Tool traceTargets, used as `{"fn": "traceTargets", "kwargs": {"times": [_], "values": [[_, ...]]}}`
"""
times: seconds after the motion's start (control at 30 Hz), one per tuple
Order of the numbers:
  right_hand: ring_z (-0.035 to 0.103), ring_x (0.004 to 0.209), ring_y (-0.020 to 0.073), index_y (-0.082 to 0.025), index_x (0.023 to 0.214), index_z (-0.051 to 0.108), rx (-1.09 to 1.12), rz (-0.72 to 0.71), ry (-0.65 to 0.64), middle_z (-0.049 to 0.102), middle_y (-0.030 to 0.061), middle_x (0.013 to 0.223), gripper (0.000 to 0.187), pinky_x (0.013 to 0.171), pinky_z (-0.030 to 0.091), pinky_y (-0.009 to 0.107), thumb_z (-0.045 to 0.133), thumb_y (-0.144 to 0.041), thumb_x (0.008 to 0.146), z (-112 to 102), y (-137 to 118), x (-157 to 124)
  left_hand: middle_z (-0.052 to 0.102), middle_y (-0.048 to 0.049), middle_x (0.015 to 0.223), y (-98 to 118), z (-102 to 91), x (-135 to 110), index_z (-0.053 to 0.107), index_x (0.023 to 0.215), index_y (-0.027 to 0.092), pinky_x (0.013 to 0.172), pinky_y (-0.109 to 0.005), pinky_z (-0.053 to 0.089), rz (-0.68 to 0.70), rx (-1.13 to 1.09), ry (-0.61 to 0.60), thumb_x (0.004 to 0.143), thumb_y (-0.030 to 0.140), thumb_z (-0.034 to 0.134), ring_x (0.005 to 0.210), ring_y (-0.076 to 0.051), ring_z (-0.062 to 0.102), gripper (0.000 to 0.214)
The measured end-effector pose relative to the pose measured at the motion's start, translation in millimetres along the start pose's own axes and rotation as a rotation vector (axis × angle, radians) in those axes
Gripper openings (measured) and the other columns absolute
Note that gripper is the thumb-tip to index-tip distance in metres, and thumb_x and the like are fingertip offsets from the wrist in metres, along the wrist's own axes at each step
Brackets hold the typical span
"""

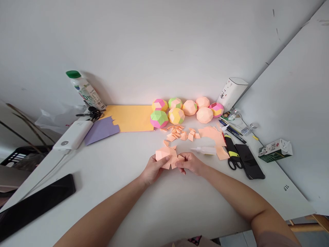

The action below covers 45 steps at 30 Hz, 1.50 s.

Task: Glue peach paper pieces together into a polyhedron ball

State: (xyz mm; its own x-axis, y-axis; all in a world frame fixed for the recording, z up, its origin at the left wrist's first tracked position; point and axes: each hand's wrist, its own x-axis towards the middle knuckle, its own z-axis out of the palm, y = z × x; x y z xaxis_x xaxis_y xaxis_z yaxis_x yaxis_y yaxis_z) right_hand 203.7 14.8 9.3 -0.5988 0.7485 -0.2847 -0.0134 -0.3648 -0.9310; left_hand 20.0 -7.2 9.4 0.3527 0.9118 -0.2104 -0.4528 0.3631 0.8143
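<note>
Between my two hands is a peach paper piece (164, 153) made of joined flat shapes with pointed edges. My left hand (155, 168) grips it from the left, thumb pressed on top. My right hand (189, 162) pinches a small flap at its right side. Just beyond lie several loose peach paper cutouts (177, 131). A white glue bottle (207, 150) with a thin nozzle lies on its side past my right hand. Further back sit several faceted paper balls (205, 115) in peach, green, pink and yellow.
Orange paper (133, 118) and purple paper (101, 131) lie at the back left, near a bottle (86, 91), keys (94, 112) and a white power bank (73, 134). At right are scissors (233, 154), a phone (249, 161), pens (232, 130) and a small carton (275, 151).
</note>
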Motion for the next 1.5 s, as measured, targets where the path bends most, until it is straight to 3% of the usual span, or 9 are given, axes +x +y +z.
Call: {"fn": "traceTargets", "kwargs": {"times": [0.87,1.07,1.23,1.37,1.5], "values": [[0.047,0.041,0.0080,-0.017,0.060,0.047,-0.004,-0.017,0.011,0.056,-0.0044,0.049,0.034,0.040,0.040,0.022,0.072,-0.039,0.067,0.5,0.8,0.4,0.071,-0.0096,0.081,5.8,6.0,-2.3,0.067,0.078,0.013,0.077,-0.036,0.046,-0.016,0.027,0.017,0.067,0.033,0.072,0.083,-0.026,0.063,0.024],[0.055,0.057,0.0120,-0.017,0.064,0.051,0.024,-0.053,0.009,0.058,-0.0019,0.061,0.030,0.056,0.046,0.027,0.074,-0.037,0.065,2.2,1.2,1.6,0.070,-0.0106,0.079,6.4,6.8,-2.6,0.068,0.080,0.012,0.074,-0.038,0.046,-0.016,0.038,-0.057,0.070,0.035,0.070,0.079,-0.026,0.063,0.026],[0.045,0.059,0.0093,-0.017,0.054,0.043,0.030,-0.072,0.073,0.042,-0.0060,0.058,0.037,0.060,0.037,0.024,0.076,-0.034,0.061,2.0,3.2,1.8,0.069,-0.0084,0.078,-1.4,-1.7,-0.4,0.068,0.079,0.012,0.072,-0.033,0.045,-0.023,-0.004,-0.015,0.067,0.036,0.073,0.076,-0.022,0.062,0.028],[0.039,0.059,0.0096,-0.017,0.049,0.033,0.050,-0.091,0.095,0.036,-0.0052,0.058,0.048,0.060,0.032,0.025,0.076,-0.035,0.060,3.9,3.2,-0.2,0.068,-0.0100,0.083,-4.2,-8.7,0.6,0.068,0.087,0.013,0.074,-0.035,0.044,-0.011,-0.043,-0.088,0.063,0.044,0.074,0.080,-0.025,0.062,0.040],[0.039,0.060,0.0105,-0.017,0.048,0.034,0.095,-0.093,0.111,0.036,-0.0044,0.059,0.047,0.061,0.033,0.026,0.075,-0.035,0.061,7.7,-0.3,-2.6,0.068,-0.0121,0.091,0.3,-7.4,-0.8,0.066,0.100,0.014,0.080,-0.039,0.044,-0.013,0.005,-0.212,0.062,0.044,0.074,0.089,-0.029,0.061,0.049]]}}
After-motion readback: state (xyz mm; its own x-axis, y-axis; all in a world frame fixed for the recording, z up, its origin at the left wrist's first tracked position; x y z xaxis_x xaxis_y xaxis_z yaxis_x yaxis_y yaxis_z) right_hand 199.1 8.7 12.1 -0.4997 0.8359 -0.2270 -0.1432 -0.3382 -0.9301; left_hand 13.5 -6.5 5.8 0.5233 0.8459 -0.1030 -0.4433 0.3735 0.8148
